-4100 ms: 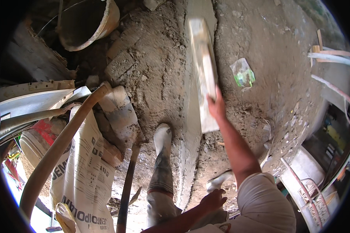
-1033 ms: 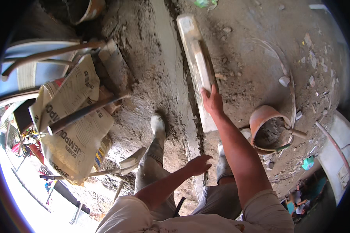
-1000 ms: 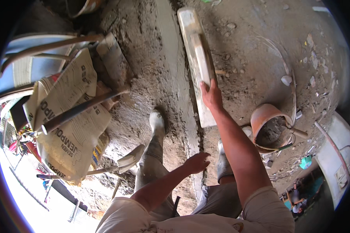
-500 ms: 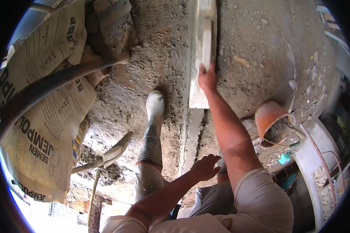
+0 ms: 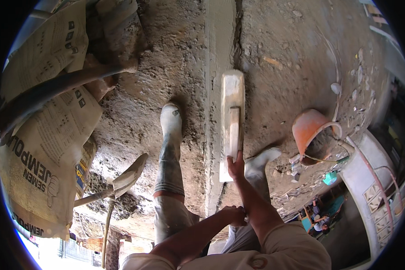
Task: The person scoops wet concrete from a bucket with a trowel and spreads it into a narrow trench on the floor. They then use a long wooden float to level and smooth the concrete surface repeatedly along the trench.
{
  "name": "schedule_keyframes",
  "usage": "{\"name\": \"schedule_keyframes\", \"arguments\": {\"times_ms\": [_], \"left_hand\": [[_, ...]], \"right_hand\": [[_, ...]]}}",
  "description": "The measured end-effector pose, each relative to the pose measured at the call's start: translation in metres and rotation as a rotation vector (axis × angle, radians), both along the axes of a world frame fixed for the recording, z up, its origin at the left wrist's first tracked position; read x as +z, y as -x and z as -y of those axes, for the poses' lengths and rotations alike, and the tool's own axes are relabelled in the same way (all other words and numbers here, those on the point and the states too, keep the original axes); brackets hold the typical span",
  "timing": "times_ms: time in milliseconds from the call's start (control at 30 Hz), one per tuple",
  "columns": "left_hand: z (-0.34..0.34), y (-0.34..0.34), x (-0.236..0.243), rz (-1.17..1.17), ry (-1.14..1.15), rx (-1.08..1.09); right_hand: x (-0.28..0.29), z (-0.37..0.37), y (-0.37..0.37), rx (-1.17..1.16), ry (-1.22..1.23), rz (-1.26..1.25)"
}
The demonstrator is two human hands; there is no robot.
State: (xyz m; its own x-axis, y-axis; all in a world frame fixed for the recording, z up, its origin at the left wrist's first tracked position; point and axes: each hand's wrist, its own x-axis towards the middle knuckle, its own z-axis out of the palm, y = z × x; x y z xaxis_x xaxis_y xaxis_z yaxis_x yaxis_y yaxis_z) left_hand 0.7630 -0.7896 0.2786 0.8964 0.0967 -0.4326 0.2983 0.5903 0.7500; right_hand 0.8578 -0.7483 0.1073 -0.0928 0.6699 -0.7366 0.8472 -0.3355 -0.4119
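Observation:
My right hand (image 5: 235, 165) is closed on the near end of the handle of a long pale plastering float (image 5: 233, 92). The float lies lengthwise along a narrow strip of smooth grey mortar (image 5: 220, 31), between my boots. Its blade covers part of the strip. My left hand (image 5: 234, 216) is curled into a fist beside my right forearm; what it holds, if anything, is hidden. My left boot (image 5: 171, 121) stands on rough soil left of the strip, and my right boot (image 5: 258, 164) to the right of it.
Printed cement sacks (image 5: 54, 135) and a thick dark curved handle (image 5: 63, 87) fill the left side. A shovel (image 5: 129, 176) lies near my left leg. An orange bucket (image 5: 308, 128) is tipped on its side at right, near a green object (image 5: 330, 178). People (image 5: 319, 220) appear farther right.
My right hand has drawn the float back toward me, baring the mortar strip's far stretch. My left hand's spread fingers have curled into a fist. My right boot has come into view.

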Motion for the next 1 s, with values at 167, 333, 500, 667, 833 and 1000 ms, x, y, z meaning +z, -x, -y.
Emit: {"name": "schedule_keyframes", "arguments": {"times_ms": [167,333,500,667,833,1000], "left_hand": [[-0.016,0.004,-0.008,-0.055,0.049,0.074],[-0.012,-0.006,-0.011,-0.034,0.065,0.089],[-0.01,-0.012,-0.01,-0.025,0.069,0.129],[-0.018,-0.002,-0.006,-0.005,0.101,0.169],[-0.013,-0.009,-0.004,-0.033,0.065,0.179],[-0.006,-0.026,-0.003,0.059,0.047,-0.088]], "right_hand": [[-0.052,-0.123,0.103,0.103,-0.228,-0.003],[-0.071,-0.252,0.228,0.097,-0.257,-0.021],[-0.084,-0.251,0.227,0.197,-0.288,-0.017],[-0.094,-0.161,0.147,0.232,-0.227,-0.002],[-0.074,-0.052,0.053,0.307,-0.185,0.039],[-0.026,0.023,-0.015,0.172,0.112,-0.004]]}}
